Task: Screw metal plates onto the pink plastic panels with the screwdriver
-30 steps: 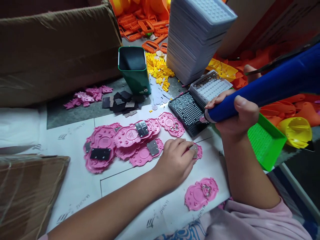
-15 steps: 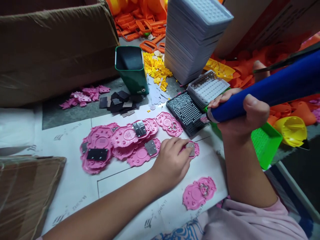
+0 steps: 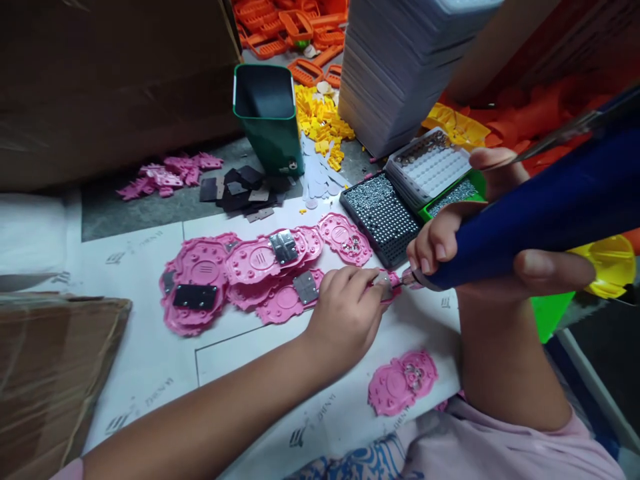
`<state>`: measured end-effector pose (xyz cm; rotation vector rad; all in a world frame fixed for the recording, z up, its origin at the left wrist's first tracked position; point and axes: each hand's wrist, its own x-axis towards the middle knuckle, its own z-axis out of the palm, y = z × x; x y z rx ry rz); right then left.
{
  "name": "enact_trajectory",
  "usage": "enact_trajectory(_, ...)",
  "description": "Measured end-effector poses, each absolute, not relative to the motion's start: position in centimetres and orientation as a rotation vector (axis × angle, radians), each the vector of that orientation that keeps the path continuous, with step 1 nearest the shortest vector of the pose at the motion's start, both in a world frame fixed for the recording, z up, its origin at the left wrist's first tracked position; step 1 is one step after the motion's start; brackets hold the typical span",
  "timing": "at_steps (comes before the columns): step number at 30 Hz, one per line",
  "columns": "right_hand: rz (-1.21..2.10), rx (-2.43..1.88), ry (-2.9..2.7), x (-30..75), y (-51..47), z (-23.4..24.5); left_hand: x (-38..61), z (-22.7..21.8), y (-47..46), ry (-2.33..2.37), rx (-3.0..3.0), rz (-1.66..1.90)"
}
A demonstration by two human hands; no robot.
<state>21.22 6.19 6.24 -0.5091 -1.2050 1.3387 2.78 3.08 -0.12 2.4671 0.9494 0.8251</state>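
My left hand (image 3: pixel 345 310) is closed on a pink plastic plate (image 3: pixel 394 276), pressing it to the paper-covered table; the hand hides much of it. A small grey metal cover (image 3: pixel 384 283) lies on this plate under my fingertips. My right hand (image 3: pixel 500 288) is wrapped round a thick blue electric screwdriver (image 3: pixel 540 207), its tip touching or very near the cover's right edge. Left of my hands, several pink plates (image 3: pixel 203 270) lie in overlapping piles, some with dark or shiny covers. Another pink plate (image 3: pixel 397 387) with metal contacts sits near the front edge.
A black perforated tray (image 3: pixel 400 230) of screws stands behind my hands, beside a white dimpled tray (image 3: pixel 425 170). Behind are a tall stack of pale trays (image 3: pixel 390 73), a green bin (image 3: pixel 270 137) and yellow parts (image 3: pixel 325 123). Cardboard boxes (image 3: pixel 65 373) flank the left.
The screwdriver has come down and toward the left hand, from beside the black tray to the metal cover. My left hand still holds the pink plate. The camera view has shifted slightly.
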Motion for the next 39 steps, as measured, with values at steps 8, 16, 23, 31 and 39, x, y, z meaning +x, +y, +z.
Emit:
enact_trajectory(8,1.425,-0.532,-1.313,21.8,6.5,6.6,2.7,-0.2,3.1,0.969,2.376,0.768)
enact_trajectory(16,1.501,-0.48,-1.307,22.2,6.5,6.5,2.6,0.1,3.3,0.95,2.245,0.722)
enact_trajectory(23,1.543,-0.494,-1.35,21.9,6.7,6.2,2.7,0.2,3.3,0.962,2.246,0.668)
enact_trajectory(31,1.519,-0.469,-1.368,21.6,6.7,5.8,2.7,0.2,3.2,0.96,2.26,0.683)
enact_trajectory(39,1.471,-0.477,-1.367,21.8,6.8,5.6,2.7,0.0,3.2,0.971,2.26,0.672)
